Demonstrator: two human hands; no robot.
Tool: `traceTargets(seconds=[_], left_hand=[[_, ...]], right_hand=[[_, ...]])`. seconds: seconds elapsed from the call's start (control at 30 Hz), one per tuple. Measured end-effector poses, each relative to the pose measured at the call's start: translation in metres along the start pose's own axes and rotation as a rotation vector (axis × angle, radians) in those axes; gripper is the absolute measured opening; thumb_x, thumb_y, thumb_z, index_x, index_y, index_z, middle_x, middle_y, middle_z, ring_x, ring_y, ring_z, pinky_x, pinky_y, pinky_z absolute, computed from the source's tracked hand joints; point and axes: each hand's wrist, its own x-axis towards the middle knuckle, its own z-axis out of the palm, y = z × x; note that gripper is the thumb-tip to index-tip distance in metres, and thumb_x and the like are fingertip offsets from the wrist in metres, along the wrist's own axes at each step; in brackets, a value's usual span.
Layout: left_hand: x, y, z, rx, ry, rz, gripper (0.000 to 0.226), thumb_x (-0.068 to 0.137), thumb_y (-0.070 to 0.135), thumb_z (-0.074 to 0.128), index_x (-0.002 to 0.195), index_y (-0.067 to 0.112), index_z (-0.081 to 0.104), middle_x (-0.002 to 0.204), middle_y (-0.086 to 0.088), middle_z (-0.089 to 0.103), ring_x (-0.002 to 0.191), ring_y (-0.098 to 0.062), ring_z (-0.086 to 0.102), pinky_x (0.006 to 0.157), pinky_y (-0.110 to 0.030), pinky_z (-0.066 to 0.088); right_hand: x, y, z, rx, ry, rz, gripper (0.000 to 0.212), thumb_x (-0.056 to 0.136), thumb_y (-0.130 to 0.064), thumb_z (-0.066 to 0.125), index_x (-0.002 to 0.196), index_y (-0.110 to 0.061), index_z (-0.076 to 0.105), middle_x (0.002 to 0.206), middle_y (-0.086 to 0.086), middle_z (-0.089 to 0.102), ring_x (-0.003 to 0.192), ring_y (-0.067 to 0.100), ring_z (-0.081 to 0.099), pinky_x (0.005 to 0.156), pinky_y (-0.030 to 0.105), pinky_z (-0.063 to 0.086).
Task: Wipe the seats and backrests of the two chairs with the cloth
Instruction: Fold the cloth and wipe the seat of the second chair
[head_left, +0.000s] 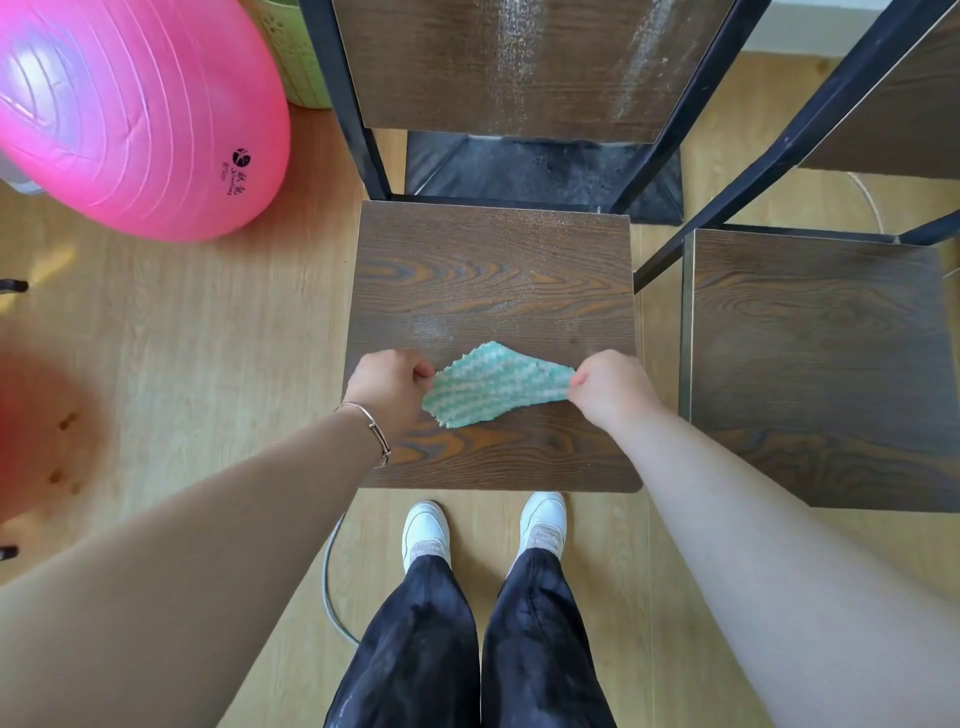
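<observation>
green-and-white striped cloth (496, 384) hangs stretched between the two hands, low over the front half of the nearer chair's seat (493, 280); whether its bottom edge touches the wood i cannot tell. left hand (387, 387) pinches the cloth's left corner with curled fingers, and right hand (610, 389) pinches the right corner the same way, so the cloth sits directly between them, pulled into a loose span. it looks like the cloth is being spread or refolded, not pressed down in a stroke.

as for progress, my read is that the job is early or mid-way on this first chair. the seat carries a pale hazy patch just beyond the cloth and along its far edge, and the backrest (519, 67) shows whitish vertical streaks on its right side; whether that is dust or drying damp i cannot say. the second chair's seat (815, 364), just to the right, and its backrest (904, 119) look dark and even, with nothing to show whether they have been wiped.

further out, a bracelet (371, 428) circles the left wrist, white shoes (426, 527) stand at the seat's front edge on the pale wood floor (208, 338), and a pink ball (135, 114) sits far left beside a green basket (298, 52)
</observation>
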Motion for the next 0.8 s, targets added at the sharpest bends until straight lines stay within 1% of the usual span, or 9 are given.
traceTargets(seconds=[0.07, 0.17, 0.27, 0.37, 0.47, 0.53, 0.63, 0.7, 0.8], left_hand=[[0.000, -0.002, 0.004, 0.042, -0.040, -0.021, 0.013, 0.091, 0.015, 0.056, 0.089, 0.014, 0.069, 0.088, -0.003, 0.069, 0.087, -0.026, 0.062, 0.076, -0.039, 0.055], [-0.001, -0.005, 0.008, 0.048, -0.063, -0.043, 0.015, 0.092, 0.015, 0.057, 0.083, 0.018, 0.069, 0.082, -0.004, 0.066, 0.079, -0.027, 0.058, 0.072, -0.035, 0.052], [-0.002, -0.012, 0.009, 0.018, -0.069, -0.056, 0.015, 0.091, 0.017, 0.060, 0.099, 0.017, 0.072, 0.094, -0.004, 0.070, 0.088, -0.025, 0.061, 0.076, -0.034, 0.052], [-0.005, -0.018, 0.006, 0.044, -0.089, -0.054, 0.017, 0.091, 0.021, 0.062, 0.102, 0.015, 0.073, 0.097, -0.004, 0.070, 0.091, -0.023, 0.061, 0.075, -0.029, 0.049], [-0.006, -0.021, 0.000, 0.052, -0.080, -0.062, 0.019, 0.092, 0.025, 0.062, 0.097, 0.012, 0.074, 0.095, -0.005, 0.071, 0.090, -0.023, 0.061, 0.075, -0.031, 0.050], [-0.006, -0.021, -0.006, 0.018, -0.051, -0.068, 0.018, 0.091, 0.026, 0.063, 0.099, 0.014, 0.073, 0.097, -0.003, 0.070, 0.088, -0.021, 0.059, 0.073, -0.029, 0.047], [-0.004, -0.012, -0.021, -0.033, -0.011, -0.055, 0.019, 0.091, 0.028, 0.062, 0.107, 0.020, 0.069, 0.093, 0.002, 0.063, 0.081, -0.016, 0.053, 0.065, -0.024, 0.038], [-0.001, -0.002, -0.034, -0.094, 0.032, -0.042, 0.016, 0.091, 0.030, 0.062, 0.104, 0.024, 0.067, 0.083, 0.009, 0.058, 0.072, -0.011, 0.051, 0.055, -0.021, 0.035], [0.002, 0.017, -0.056, -0.233, 0.109, -0.027, 0.009, 0.089, 0.031, 0.064, 0.096, 0.025, 0.066, 0.075, 0.015, 0.055, 0.066, -0.006, 0.051, 0.053, -0.018, 0.037]], right_hand=[[0.000, -0.007, 0.006, -0.078, 0.054, -0.097, 0.011, 0.092, -0.023, 0.063, 0.088, -0.015, 0.071, 0.099, 0.005, 0.060, 0.095, 0.027, 0.058, 0.075, 0.035, 0.054], [0.002, -0.015, 0.017, 0.005, 0.096, -0.310, 0.017, 0.094, -0.021, 0.062, 0.111, -0.021, 0.066, 0.106, 0.002, 0.052, 0.107, 0.024, 0.048, 0.077, 0.036, 0.049], [0.010, -0.022, 0.027, -0.033, 0.040, -0.426, 0.032, 0.094, -0.019, 0.062, 0.125, -0.025, 0.063, 0.107, 0.001, 0.055, 0.111, 0.024, 0.047, 0.082, 0.041, 0.050], [0.011, -0.024, 0.031, -0.086, 0.127, -0.485, 0.022, 0.095, -0.016, 0.060, 0.113, -0.023, 0.070, 0.099, 0.000, 0.060, 0.102, 0.023, 0.051, 0.076, 0.041, 0.053], [0.011, -0.020, 0.023, -0.053, 0.195, -0.486, 0.018, 0.096, -0.019, 0.056, 0.098, -0.020, 0.074, 0.092, 0.001, 0.063, 0.095, 0.023, 0.055, 0.074, 0.040, 0.053], [0.012, -0.018, 0.011, 0.067, 0.225, -0.448, 0.018, 0.096, -0.020, 0.057, 0.097, -0.019, 0.075, 0.092, 0.001, 0.064, 0.090, 0.023, 0.058, 0.075, 0.037, 0.052], [0.013, -0.017, -0.017, 0.268, 0.275, -0.380, 0.012, 0.093, -0.022, 0.063, 0.095, -0.021, 0.075, 0.092, -0.003, 0.064, 0.086, 0.015, 0.059, 0.078, 0.030, 0.049], [0.013, -0.020, -0.039, 0.364, 0.287, -0.341, 0.009, 0.092, -0.023, 0.065, 0.094, -0.024, 0.074, 0.095, -0.006, 0.064, 0.087, 0.010, 0.058, 0.078, 0.025, 0.044], [0.013, -0.025, -0.073, 0.503, 0.281, -0.273, 0.007, 0.091, -0.025, 0.067, 0.095, -0.025, 0.073, 0.096, -0.008, 0.065, 0.088, 0.010, 0.058, 0.081, 0.032, 0.049]])
